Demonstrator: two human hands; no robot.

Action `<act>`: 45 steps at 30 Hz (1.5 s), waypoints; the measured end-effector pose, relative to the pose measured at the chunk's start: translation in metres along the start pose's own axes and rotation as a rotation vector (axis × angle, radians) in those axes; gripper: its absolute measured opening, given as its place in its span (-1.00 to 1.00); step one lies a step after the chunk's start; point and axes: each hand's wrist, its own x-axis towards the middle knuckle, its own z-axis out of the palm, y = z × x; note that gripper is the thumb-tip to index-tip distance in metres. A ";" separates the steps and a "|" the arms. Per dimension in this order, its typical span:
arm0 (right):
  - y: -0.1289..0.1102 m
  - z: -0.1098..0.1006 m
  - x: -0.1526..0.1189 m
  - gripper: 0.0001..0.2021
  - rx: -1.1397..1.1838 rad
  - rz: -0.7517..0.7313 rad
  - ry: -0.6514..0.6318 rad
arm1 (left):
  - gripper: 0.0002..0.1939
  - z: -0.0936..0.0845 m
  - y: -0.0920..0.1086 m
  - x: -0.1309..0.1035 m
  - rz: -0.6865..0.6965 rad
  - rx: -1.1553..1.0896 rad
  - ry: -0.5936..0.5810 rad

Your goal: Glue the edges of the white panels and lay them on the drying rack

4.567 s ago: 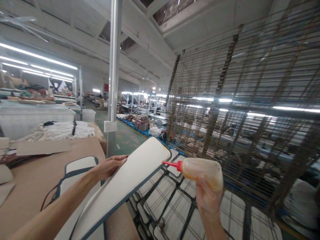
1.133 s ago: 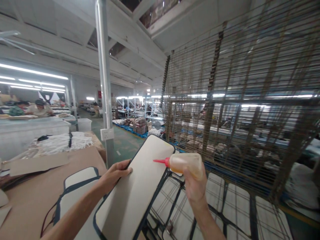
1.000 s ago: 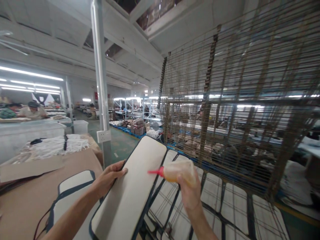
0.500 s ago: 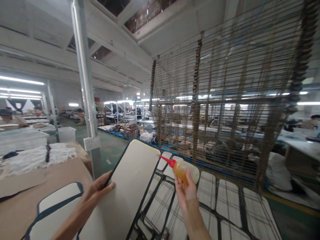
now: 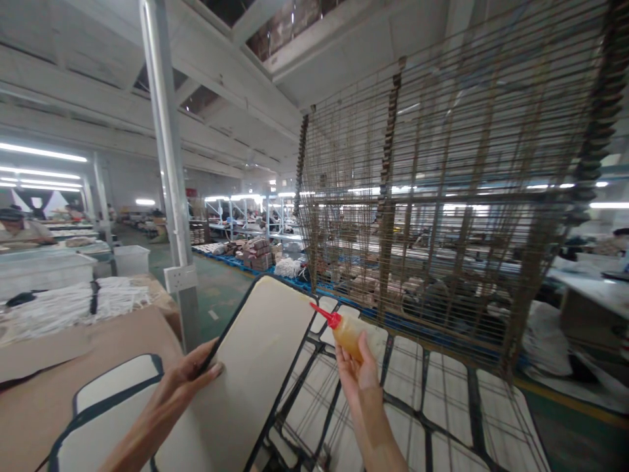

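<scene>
Panel (image 5: pixel 255 354): white, dark-bordered, tilted; left hand (image 5: pixel 196 370) clamps its left edge.
Squeeze bottle (image 5: pixel 346 331): grasped by right hand (image 5: pixel 358 370), red nozzle (image 5: pixel 322 311) at panel's upper right corner.
Edges (image 5: pixel 281 393): top one seems already carrying yellowish trace; what remains lower, I cannot tell.

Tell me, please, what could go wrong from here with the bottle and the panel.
The red nozzle sits close to the corner of the panel, so a hard squeeze might wet the dark edging. Drips might land on the pale panels beneath the bottle. The left hand grips one edge, so the panel might twist.
</scene>
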 end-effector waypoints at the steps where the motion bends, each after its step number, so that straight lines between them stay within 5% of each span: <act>1: 0.000 0.001 0.000 -0.66 -0.003 0.003 -0.005 | -0.43 -0.001 -0.002 0.000 -0.002 -0.007 -0.037; 22: -0.008 0.030 -0.030 -0.76 0.091 0.129 0.059 | -0.46 -0.009 -0.010 -0.001 0.124 0.144 -0.044; 33: -0.012 0.034 -0.054 -0.52 0.095 0.103 -0.021 | -0.42 -0.004 -0.021 0.010 0.131 0.095 0.006; 38: -0.023 0.022 -0.069 -0.54 -0.054 -0.115 -0.187 | -0.36 -0.002 -0.002 0.015 -0.023 -0.075 -0.105; 45: -0.024 0.023 -0.037 -0.46 -0.362 -0.452 -0.351 | -0.47 0.001 0.030 0.014 -0.136 -0.249 -0.381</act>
